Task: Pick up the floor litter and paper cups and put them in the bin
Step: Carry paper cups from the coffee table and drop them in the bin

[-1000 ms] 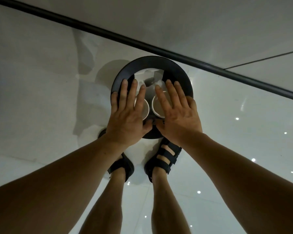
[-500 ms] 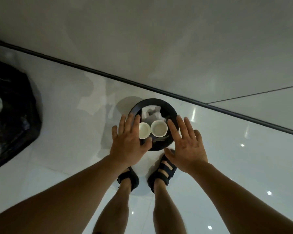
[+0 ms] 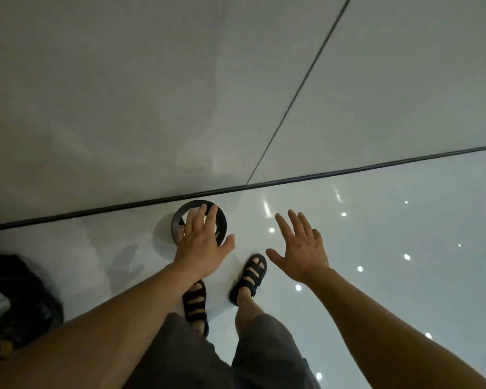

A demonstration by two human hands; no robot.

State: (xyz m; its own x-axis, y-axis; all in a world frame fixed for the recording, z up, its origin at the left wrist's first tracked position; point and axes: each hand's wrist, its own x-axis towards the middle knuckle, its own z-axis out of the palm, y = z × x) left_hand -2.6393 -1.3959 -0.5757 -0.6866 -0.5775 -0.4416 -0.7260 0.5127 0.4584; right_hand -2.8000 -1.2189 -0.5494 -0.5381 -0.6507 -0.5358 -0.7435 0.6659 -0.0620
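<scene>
Head view looked down on the glossy white tiled floor [image 3: 376, 248], which met the plain grey wall [image 3: 124, 94] along a thin black skirting strip [image 3: 348, 170]. A crumpled black plastic sack [image 3: 17, 299] slumped at the left edge with pale rubbish inside, well apart from me.

The small round black bin [image 3: 188, 206] stood against the skirting, just ahead of my black strapped sandals [image 3: 250, 276]. I judge I stood that close so things could drop straight in.

My left hand [image 3: 202, 248] hung over its mouth, fingers straight and slightly spread, gripping nothing. My right hand [image 3: 303, 248] hung beside it over bare tile, fingers splayed and likewise empty.

With both palms empty, I judge the load was already in. Only a sliver of white litter [image 3: 185, 220] showed inside the rim; the paper cups were hidden under my left hand.
</scene>
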